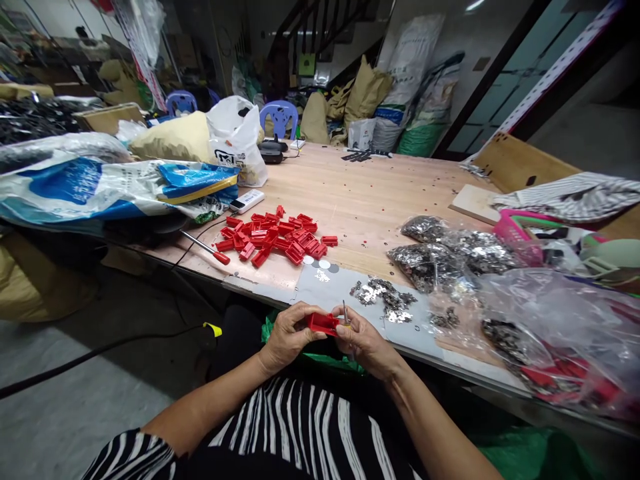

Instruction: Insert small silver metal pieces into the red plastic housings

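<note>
Over my lap, just in front of the table edge, my left hand [290, 335] is closed around one end of a small red plastic housing [323, 324]. My right hand [366, 341] meets it at the other end, fingers closed on a slim metal-tipped tool [345, 312] that points upward; a bit of yellow shows at its lower part, and its kind is unclear. On the table beyond lies a pile of similar red housings [280, 235]. Small silvery metal pieces [384, 297] are scattered on a grey sheet [340, 287] close to my right hand.
Bags of metal pieces [425, 263] and a clear plastic bag [555, 320] crowd the right side, beside a pink basket [520, 233]. A red-handled tool [220, 257] juts over the front edge at left. Large sacks [90, 183] and a white bag [237, 137] stand behind it.
</note>
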A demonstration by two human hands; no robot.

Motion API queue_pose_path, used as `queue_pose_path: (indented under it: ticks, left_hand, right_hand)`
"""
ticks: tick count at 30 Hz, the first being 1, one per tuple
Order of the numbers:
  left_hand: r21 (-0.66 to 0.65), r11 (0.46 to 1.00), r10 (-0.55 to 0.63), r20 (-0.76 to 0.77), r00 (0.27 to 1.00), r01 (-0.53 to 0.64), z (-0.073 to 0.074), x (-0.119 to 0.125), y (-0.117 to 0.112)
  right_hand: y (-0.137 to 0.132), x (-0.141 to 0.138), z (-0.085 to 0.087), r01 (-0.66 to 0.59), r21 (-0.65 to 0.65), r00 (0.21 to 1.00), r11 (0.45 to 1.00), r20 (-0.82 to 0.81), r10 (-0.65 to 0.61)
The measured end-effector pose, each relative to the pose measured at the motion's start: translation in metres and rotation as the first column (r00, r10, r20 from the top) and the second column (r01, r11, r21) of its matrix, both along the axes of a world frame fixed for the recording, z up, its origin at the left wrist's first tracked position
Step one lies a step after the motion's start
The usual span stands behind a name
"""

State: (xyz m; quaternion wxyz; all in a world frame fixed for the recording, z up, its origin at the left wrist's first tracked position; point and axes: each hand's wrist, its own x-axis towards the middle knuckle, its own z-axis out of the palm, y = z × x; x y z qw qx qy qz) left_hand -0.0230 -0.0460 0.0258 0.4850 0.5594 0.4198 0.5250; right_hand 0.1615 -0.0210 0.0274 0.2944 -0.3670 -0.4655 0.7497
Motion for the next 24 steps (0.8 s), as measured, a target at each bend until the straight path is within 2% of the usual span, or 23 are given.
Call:
queue_pose_path:
  ticks: [3, 5, 7, 9, 11, 14, 20, 24]
  left_hand:
    - [-0.110, 0.994, 0.025, 0.131, 0.991, -0.010, -0.005, 0.002, 0.004]
    - [-0.171, 0.985, 0.064, 0.188, 0.980, -0.031, -0.007, 0.000, 0.009]
    - [-0.179, 0.981, 0.113, 0.185, 0.976, -0.080, -0.009, -0.003, 0.012]
    - [-0.151, 0.979, 0.155, 0.134, 0.979, -0.134, -0.009, -0.007, 0.014]
    - [-0.106, 0.979, 0.181, 0.076, 0.981, -0.172, -0.007, -0.012, 0.015]
    - [-0.041, 0.979, 0.201, 0.016, 0.979, -0.200, -0.007, -0.016, 0.015]
    - [-0.036, 0.981, 0.188, -0.012, 0.982, -0.188, -0.012, -0.020, 0.018]
    - [-0.044, 0.983, 0.177, 0.003, 0.984, -0.177, -0.015, -0.019, 0.020]
  right_hand:
    - [0.013, 0.003, 0.002, -0.010, 0.114, 0.991, 0.993, 0.135, -0.005]
    - [0.028, 0.005, 0.004, 0.014, 0.290, 0.942, 0.957, 0.317, -0.110]
    - [0.044, 0.005, 0.006, -0.008, 0.497, 0.826, 0.868, 0.493, -0.274]
    - [0.059, 0.002, 0.007, -0.138, 0.630, 0.684, 0.764, 0.619, -0.386]
    - [0.071, -0.004, 0.008, -0.291, 0.657, 0.567, 0.695, 0.704, -0.428]
    - [0.084, -0.016, 0.005, -0.397, 0.636, 0.471, 0.661, 0.760, -0.448]
    - [0.101, -0.033, -0.002, -0.413, 0.626, 0.417, 0.662, 0.776, -0.474]
    - [0.104, -0.035, -0.003, -0.391, 0.627, 0.411, 0.674, 0.774, -0.482]
